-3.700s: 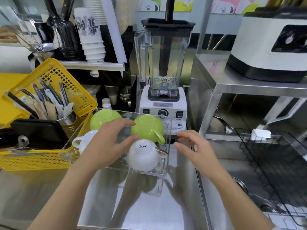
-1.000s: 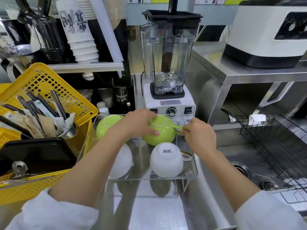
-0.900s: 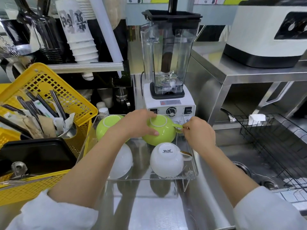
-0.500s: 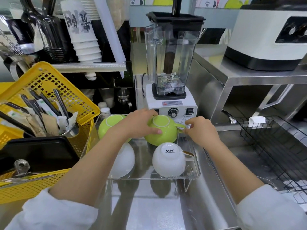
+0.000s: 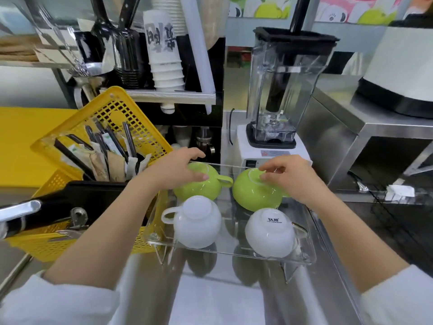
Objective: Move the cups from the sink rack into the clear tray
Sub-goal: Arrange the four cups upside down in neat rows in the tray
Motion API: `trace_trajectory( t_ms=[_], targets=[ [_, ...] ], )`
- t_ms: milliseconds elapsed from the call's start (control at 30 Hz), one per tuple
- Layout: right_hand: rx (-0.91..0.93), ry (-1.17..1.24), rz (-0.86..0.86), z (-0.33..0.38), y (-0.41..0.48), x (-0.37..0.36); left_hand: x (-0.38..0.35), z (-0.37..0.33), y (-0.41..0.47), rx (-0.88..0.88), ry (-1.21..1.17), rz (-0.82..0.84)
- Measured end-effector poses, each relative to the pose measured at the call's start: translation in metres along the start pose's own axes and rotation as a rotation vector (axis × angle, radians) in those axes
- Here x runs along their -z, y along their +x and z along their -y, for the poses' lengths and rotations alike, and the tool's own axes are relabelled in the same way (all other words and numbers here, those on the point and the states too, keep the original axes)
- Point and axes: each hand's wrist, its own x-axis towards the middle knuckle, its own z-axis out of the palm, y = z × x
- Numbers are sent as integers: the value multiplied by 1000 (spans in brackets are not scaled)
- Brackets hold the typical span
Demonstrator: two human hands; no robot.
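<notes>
left hand [image 5: 174, 171] fingers resting on left green cup [image 5: 199, 187] | right hand [image 5: 293, 177] fingers grasping right green cup [image 5: 254, 195], tilted | risk: it slips, knocks white cup [image 5: 269, 232] in clear tray [image 5: 234, 253]

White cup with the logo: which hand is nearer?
Right. The right hand rests on the green cup just behind the logo cup; the left hand is across the tray.

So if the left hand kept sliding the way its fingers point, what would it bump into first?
Probably the right green cup. The left hand rests on the left green cup with fingers pointing right, along that cup's handle. Depth is hard to judge, though.
</notes>
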Motion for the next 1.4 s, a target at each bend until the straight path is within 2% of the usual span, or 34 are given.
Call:
trace_trajectory(
  t_ms=[167,400,600,933,1133,1200,1400],
  targets=[
    [137,-193,155,13,20,-21,-4,10,-1,11,46,13],
    [233,-446,189,14,49,-43,-8,21,2,34,18,58],
    [244,-528,256,14,53,-58,-10,25,0,30,5,41],
    [225,-544,218,15,49,-61,-10,29,-4,-8,-72,65],
    [185,-429,76,17,40,-43,-2,12,-26,-67,-130,-107],
    [184,-366,52,19,36,-34,3,3,-36,-94,-100,-65],
    [205,-112,115,29,17,-28,-3,-15,-49,-97,235,259]
  ],
)
